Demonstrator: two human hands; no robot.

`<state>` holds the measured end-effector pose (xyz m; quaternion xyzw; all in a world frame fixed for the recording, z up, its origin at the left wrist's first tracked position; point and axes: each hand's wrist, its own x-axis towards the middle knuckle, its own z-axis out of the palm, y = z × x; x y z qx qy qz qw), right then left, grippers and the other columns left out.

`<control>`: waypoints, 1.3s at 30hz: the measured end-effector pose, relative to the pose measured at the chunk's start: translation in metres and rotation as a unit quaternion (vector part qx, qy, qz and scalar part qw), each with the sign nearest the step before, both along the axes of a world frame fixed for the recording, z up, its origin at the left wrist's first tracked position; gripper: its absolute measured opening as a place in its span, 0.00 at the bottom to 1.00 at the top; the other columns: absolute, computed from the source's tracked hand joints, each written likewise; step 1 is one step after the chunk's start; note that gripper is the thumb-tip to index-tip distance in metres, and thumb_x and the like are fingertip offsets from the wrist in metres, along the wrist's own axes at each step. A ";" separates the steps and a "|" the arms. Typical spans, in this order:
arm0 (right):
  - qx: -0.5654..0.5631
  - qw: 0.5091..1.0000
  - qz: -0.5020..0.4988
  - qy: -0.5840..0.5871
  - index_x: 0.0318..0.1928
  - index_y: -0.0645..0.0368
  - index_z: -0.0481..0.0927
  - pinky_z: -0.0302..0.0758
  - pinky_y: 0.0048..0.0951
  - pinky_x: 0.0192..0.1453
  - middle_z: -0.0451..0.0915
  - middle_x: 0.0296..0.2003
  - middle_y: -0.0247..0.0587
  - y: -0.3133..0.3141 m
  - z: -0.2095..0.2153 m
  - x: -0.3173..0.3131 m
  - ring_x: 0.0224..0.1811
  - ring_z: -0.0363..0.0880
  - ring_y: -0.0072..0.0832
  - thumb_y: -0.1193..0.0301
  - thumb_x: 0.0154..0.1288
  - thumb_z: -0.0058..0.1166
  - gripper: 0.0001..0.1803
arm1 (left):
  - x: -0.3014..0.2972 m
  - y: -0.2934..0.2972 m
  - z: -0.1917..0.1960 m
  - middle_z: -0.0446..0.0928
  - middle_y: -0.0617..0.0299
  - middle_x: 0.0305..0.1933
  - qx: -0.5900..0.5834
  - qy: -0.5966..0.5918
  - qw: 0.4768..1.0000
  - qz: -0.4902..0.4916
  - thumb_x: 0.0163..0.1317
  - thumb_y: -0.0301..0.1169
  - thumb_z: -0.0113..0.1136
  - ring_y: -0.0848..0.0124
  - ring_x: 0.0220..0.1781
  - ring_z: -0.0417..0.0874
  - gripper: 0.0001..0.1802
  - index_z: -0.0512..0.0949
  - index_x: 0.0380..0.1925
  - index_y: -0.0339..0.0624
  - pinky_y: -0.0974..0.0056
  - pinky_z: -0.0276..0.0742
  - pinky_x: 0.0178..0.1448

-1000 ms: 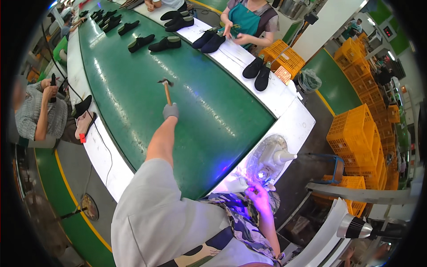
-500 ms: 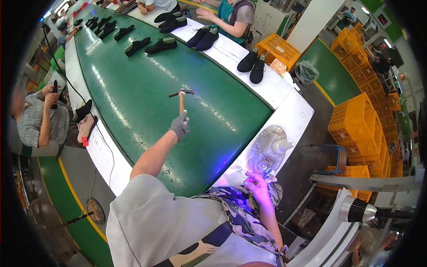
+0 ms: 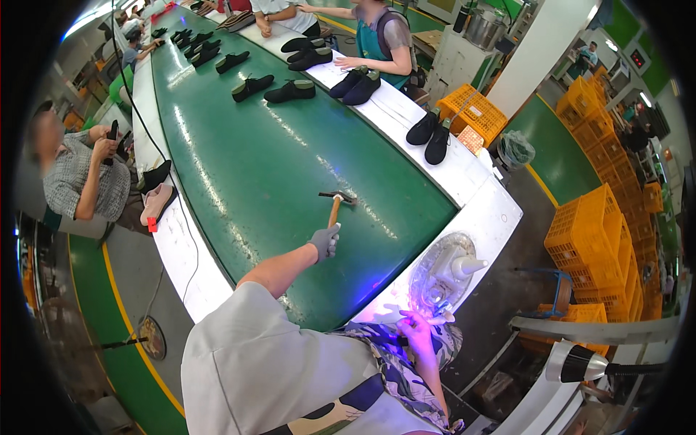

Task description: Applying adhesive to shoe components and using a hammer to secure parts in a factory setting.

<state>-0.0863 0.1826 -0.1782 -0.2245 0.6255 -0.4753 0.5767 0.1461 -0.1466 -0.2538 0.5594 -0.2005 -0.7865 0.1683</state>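
My left hand [image 3: 325,241], in a grey glove, is closed round the wooden handle of a hammer [image 3: 335,210]. It holds the hammer above the green belt [image 3: 290,167], head pointing away from me. Near my lap, under purple light, my bare right hand [image 3: 416,331] has its fingers curled in. Whatever they may hold is hidden. Just beyond it, a white nozzle-topped container [image 3: 464,267] stands in a clear plastic-covered dish [image 3: 423,272] on the white table end.
Black shoes [image 3: 290,91] stand along the belt and its far white ledge. A pink shoe [image 3: 156,204] and a black one rest on the left ledge beside a cable. Co-workers sit at both sides. Yellow crates [image 3: 591,239] and a lamp [image 3: 576,361] are at right.
The view has shifted, so the whole scene sits lower and further right. My left hand still grips the hammer. My right hand stays near my lap, its fingers slightly differently posed.
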 end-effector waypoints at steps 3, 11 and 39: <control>0.017 0.998 -0.020 -0.056 0.55 0.65 0.74 0.77 0.24 0.38 0.79 0.32 0.37 0.004 -0.011 0.007 0.31 0.79 0.23 0.80 0.60 0.58 0.21 | 0.006 0.004 -0.008 0.56 0.72 0.12 -0.014 -0.022 1.000 0.011 0.62 0.54 0.60 0.75 0.11 0.54 0.24 0.66 0.20 0.50 0.67 0.53 0.19; -0.007 0.999 -0.030 -0.019 0.53 0.70 0.74 0.74 0.23 0.34 0.78 0.30 0.38 0.010 -0.031 0.006 0.27 0.77 0.23 0.80 0.61 0.54 0.19 | 0.004 0.020 -0.038 0.58 0.72 0.13 0.001 -0.074 0.997 0.022 0.61 0.55 0.62 0.75 0.11 0.56 0.24 0.68 0.21 0.49 0.65 0.57 0.18; -0.036 0.992 -0.107 -0.059 0.51 0.69 0.73 0.80 0.31 0.38 0.80 0.32 0.44 0.025 -0.042 0.009 0.29 0.80 0.29 0.78 0.65 0.51 0.14 | -0.059 -0.084 0.037 0.69 0.65 0.16 -0.223 -0.097 0.970 0.018 0.60 0.51 0.60 0.64 0.13 0.71 0.21 0.73 0.23 0.44 0.54 0.70 0.22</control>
